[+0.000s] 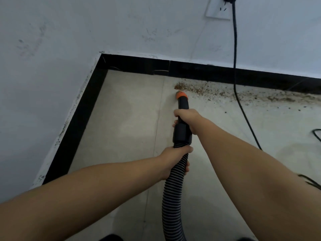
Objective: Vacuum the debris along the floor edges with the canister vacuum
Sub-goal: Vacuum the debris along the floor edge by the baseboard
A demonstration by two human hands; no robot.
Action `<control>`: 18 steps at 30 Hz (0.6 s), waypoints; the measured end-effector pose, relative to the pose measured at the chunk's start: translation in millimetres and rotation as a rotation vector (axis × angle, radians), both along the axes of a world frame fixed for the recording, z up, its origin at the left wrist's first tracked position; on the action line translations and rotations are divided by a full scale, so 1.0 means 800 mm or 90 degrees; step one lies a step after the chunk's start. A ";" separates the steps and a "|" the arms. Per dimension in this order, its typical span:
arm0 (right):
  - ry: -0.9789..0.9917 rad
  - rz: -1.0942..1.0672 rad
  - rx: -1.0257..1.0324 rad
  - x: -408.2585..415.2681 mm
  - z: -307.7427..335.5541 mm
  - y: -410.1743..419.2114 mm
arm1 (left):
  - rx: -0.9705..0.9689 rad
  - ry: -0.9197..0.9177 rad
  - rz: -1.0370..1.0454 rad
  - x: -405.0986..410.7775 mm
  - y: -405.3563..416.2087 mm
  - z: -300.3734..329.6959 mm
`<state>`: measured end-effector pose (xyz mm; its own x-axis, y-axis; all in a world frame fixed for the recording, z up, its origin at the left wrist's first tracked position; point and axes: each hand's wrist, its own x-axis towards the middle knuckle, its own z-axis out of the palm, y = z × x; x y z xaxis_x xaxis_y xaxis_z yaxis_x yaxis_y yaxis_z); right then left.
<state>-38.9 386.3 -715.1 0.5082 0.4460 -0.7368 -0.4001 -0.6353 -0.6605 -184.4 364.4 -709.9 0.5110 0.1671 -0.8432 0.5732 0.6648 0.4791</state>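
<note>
Head view: I see pale floor tiles (132,122) meeting white walls (69,28) at a corner edged with black baseboard (199,68). A brown debris band (208,91) lies along the far baseboard, stretching rightward. A black power cord (234,49) drops from a wall outlet (219,9) and crosses the debris. The ribbed vacuum hose (172,197) rises from the bottom edge to a black nozzle tube with an orange tip (181,95), just beside the debris's left end. My left hand (175,162) has its fingers wrapped around the hose; my right hand (188,120) grips the tube, fingers curled round it.
</note>
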 end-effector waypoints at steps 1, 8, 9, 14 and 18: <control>0.003 -0.012 0.000 0.000 0.002 -0.011 | 0.006 0.000 -0.014 0.000 -0.006 0.003; -0.008 -0.104 -0.040 0.016 0.007 -0.093 | 0.000 0.000 -0.097 0.015 -0.072 0.008; -0.006 -0.121 -0.038 0.021 0.007 -0.103 | 0.006 -0.003 -0.113 0.021 -0.078 0.008; 0.040 -0.183 -0.020 0.058 0.014 -0.151 | 0.051 -0.008 -0.169 0.055 -0.105 0.019; 0.083 -0.217 -0.008 0.082 0.012 -0.184 | 0.072 0.001 -0.221 0.079 -0.126 0.025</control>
